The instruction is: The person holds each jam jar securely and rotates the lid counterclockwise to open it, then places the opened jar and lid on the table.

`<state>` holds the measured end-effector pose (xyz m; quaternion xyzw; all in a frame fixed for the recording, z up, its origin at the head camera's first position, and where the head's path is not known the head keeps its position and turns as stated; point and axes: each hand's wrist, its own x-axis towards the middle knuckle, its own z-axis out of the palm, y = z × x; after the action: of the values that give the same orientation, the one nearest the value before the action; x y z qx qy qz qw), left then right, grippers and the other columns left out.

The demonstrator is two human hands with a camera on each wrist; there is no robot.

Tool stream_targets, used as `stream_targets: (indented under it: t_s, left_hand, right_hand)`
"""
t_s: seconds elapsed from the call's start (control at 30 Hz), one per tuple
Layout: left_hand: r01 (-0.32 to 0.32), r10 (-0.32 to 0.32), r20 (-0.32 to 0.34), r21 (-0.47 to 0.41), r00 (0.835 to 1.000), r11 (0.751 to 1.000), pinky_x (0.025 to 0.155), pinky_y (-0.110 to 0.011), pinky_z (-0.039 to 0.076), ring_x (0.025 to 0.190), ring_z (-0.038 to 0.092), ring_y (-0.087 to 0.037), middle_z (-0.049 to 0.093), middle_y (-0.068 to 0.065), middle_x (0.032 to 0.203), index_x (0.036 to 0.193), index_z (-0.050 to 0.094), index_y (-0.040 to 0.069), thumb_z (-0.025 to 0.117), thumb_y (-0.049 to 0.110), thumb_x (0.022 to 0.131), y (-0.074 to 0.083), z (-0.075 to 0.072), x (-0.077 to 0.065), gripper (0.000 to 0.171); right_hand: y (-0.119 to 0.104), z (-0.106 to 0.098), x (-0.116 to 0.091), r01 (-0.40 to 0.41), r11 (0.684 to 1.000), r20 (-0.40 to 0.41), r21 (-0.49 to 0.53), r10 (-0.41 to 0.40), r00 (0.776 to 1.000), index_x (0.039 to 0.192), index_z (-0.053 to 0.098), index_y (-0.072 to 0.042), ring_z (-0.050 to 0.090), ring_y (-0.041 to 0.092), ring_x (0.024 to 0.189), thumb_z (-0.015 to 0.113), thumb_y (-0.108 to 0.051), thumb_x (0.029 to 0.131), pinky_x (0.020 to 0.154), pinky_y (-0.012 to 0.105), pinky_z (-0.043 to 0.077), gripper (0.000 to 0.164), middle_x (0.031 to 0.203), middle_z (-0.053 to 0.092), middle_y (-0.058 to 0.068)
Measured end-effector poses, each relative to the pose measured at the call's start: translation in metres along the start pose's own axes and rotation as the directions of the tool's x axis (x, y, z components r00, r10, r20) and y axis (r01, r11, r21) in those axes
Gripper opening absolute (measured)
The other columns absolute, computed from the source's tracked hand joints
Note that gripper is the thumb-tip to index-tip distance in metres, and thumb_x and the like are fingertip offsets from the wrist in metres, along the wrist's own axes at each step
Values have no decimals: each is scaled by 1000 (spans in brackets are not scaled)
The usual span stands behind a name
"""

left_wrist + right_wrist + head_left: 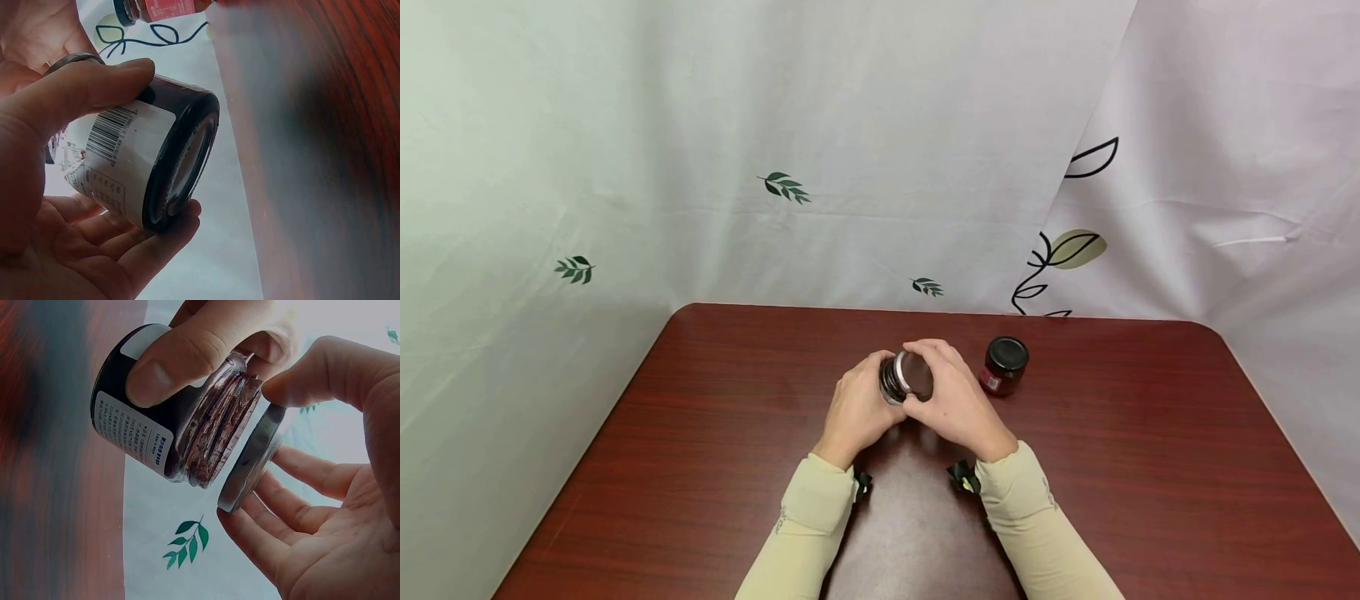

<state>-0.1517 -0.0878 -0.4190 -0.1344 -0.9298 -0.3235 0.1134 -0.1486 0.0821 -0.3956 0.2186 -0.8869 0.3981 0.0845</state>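
Observation:
My left hand (pixel 861 408) grips a dark glass jar (pixel 134 425), tilted on its side, with thumb and fingers round its body. The jar's white label with a barcode faces the left wrist view, above the dark jar base (pixel 187 162). Reddish, crinkled-looking threads show at its neck. My right hand (pixel 958 404) pinches a round metal lid (pixel 253 459) between thumb and fingers. In the right wrist view the lid stands just off the jar's mouth, with a narrow gap between them. What is inside the jar is hidden.
A second jar (pixel 1006 367) with a black lid and a pinkish-red label stands upright on the table, right of my right hand. The reddish-brown wooden table (pixel 700 400) ends at a pale curtain (pixel 850 125) printed with leaves.

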Motion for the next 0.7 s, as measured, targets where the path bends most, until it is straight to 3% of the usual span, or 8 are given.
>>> stream_targets:
  t_s: [0.7]
  left_hand:
    - [6,-6,-6,-7,1000,1000,83,-42,55,94,67,-25,69,-8,108,123,61,6,90,21,69,-2,-1,0,63]
  right_hand:
    - [1,1,0,-17,1000,-8,21,17,1000,139,58,-12,56,26,115,71,-8,73,89,40,50,67,131,52,7]
